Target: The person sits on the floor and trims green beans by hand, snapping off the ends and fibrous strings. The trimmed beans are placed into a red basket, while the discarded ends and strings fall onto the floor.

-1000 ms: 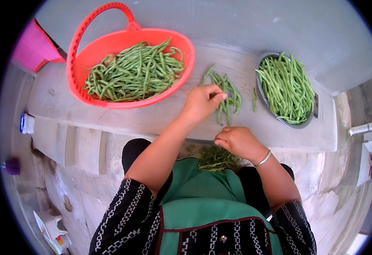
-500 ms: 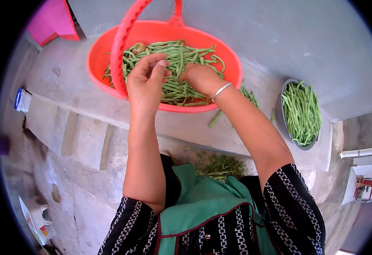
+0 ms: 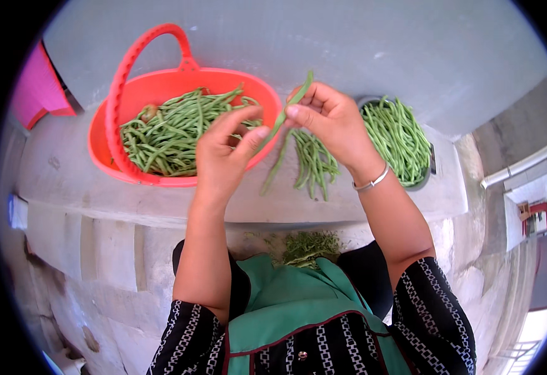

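Observation:
My right hand [image 3: 339, 128] pinches a long green bean [image 3: 297, 95] between thumb and fingers, above the gap beside the basket. Opposite it, my left hand [image 3: 220, 153] has bent fingers, thumb and forefinger apart; the bean's lower end runs close by its thumb, and whether they touch I cannot tell. A red plastic basket [image 3: 223, 76] with an arched handle stands at the left, holding many green beans [image 3: 170, 134] and a small brownish round thing [image 3: 149, 113]. Below my right hand, a loose pile of beans [image 3: 314, 161] lies on the grey ledge [image 3: 223, 205].
At the right end of the ledge is a dark bowl [image 3: 418, 185] heaped with lined-up beans [image 3: 397, 140]. A grey wall [image 3: 348, 44] rises behind. Bean scraps [image 3: 311, 247] lie on the floor below the ledge. A pink cloth-like thing [image 3: 39, 87] is at the far left.
My right hand has come out of the basket and moved right, now with a bean in it. The view has shifted right, so basket and bowl appear further left.

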A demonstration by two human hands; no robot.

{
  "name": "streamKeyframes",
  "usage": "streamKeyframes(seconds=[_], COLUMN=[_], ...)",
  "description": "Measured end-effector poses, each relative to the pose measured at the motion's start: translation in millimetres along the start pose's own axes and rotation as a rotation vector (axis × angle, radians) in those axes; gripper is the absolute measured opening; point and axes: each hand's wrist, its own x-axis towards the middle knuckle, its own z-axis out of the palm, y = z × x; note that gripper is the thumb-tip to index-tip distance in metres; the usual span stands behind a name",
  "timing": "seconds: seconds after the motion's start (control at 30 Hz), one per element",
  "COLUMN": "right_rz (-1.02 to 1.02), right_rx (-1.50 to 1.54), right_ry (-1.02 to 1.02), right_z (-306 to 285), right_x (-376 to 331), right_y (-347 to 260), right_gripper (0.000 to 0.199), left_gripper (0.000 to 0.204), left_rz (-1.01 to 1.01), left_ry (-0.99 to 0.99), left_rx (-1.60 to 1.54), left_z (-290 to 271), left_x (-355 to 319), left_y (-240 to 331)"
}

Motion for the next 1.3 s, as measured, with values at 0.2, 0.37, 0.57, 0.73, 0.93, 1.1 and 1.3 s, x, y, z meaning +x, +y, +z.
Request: streamKeyframes(seconds=[0.2,0.37,0.57,0.73,0.93,1.1,1.3], right_rz=[0.132,0.065,-0.169,-0.243,-0.135,0.184,0.463], right_rx=[0.064,-0.508,-1.221,-0.851,-0.330,0.360,0.438], right_ry=[0.120,0.116,0.066,0.230,0.322,0.335,0.323], right_z=[-55.3,-93.9,-113.7,-112.2,-95.9,-102.3,-116.2], right_x=[-83.8,-126.9,-143.9,-132.8,-127.2,-130.5,-140.9], right_y=[14.3,25.6,53.0,56.7,60.1,57.7,69.7], right_gripper=[0.013,0.010,0.014,0.016,0.012,0.014,0.025], left_gripper=[0.017,0.018,0.016,0.016,0.011,0.013,0.019], left_rz=[-0.029,0.118,0.240,-0.116,-0.472,-0.499,-0.440], left_ry=[-0.346,-0.492,-0.574,-0.595,-0.724,-0.402,-0.218], left_rx=[0.232,0.512,0.670,0.362,-0.160,-0.489,-0.779], left_z=[65.0,83.3,101.9,110.3,127.5,111.5,74.0], left_x=[-30.4,-39.1,-42.1,-38.4,-60.7,-44.3,-19.9], left_y=[7.1,1.0,-14.3,-33.6,-39.7,-40.6,-40.1])
